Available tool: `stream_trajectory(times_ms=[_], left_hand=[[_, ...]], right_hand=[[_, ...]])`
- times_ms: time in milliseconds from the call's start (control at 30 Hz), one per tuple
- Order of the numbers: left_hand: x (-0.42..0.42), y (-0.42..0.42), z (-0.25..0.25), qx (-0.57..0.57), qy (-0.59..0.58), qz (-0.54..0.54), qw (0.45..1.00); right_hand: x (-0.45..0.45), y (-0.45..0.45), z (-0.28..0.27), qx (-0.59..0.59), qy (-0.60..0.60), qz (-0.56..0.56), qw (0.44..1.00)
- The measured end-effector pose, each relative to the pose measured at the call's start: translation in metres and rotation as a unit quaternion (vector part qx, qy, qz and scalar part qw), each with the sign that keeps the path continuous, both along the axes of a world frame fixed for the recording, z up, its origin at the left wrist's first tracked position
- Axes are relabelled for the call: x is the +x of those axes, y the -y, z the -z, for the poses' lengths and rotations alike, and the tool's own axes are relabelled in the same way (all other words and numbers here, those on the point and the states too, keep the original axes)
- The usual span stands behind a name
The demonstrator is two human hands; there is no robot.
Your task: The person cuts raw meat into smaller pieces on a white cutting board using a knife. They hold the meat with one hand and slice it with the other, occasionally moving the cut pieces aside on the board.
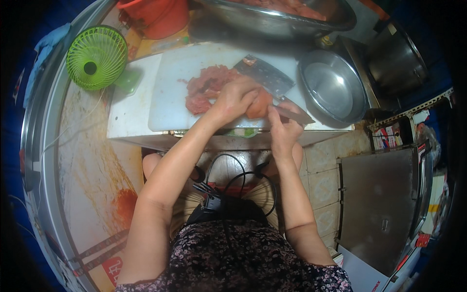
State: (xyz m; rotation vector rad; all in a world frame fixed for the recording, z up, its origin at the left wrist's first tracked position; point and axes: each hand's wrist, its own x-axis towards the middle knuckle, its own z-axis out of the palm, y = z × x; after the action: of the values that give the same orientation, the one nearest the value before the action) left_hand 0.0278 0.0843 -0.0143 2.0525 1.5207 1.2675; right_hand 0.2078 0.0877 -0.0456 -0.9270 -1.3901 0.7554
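My left hand (235, 96) presses on a pinkish-orange piece of raw meat (260, 104) near the front edge of the white cutting board (168, 106). Against that piece's right side, my right hand (285, 126) grips a knife (294, 114); its dark blade shows across the fingers and its handle is hidden. A heap of pink raw meat (208, 85) lies on the board, left of and beyond my left hand. Behind my hands, a broad cleaver blade (268, 75) rests flat with a small meat scrap (250, 60) on it. Its handle is mostly hidden.
A steel basin (332, 87) stands right of the board, and a large steel bowl (251, 23) of meat behind it. To the left are a green fan (96, 58) with a cord and a red bucket (157, 18). A steel pot (394, 58) stands far right.
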Motion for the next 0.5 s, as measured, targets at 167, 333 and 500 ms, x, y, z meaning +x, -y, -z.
stream_trajectory(times_ms=[167,333,500], left_hand=[[0.001,0.000,0.000,-0.014,0.012,-0.004,1.000],[0.000,0.000,-0.001,-0.016,0.007,-0.008,1.000],[0.001,0.000,0.000,-0.005,0.001,-0.008,1.000]], right_hand=[[-0.011,0.008,-0.004,-0.002,0.028,-0.015,0.999],[-0.013,0.006,-0.006,0.014,0.032,-0.013,0.999],[-0.010,0.004,0.000,0.050,0.032,0.008,0.998]])
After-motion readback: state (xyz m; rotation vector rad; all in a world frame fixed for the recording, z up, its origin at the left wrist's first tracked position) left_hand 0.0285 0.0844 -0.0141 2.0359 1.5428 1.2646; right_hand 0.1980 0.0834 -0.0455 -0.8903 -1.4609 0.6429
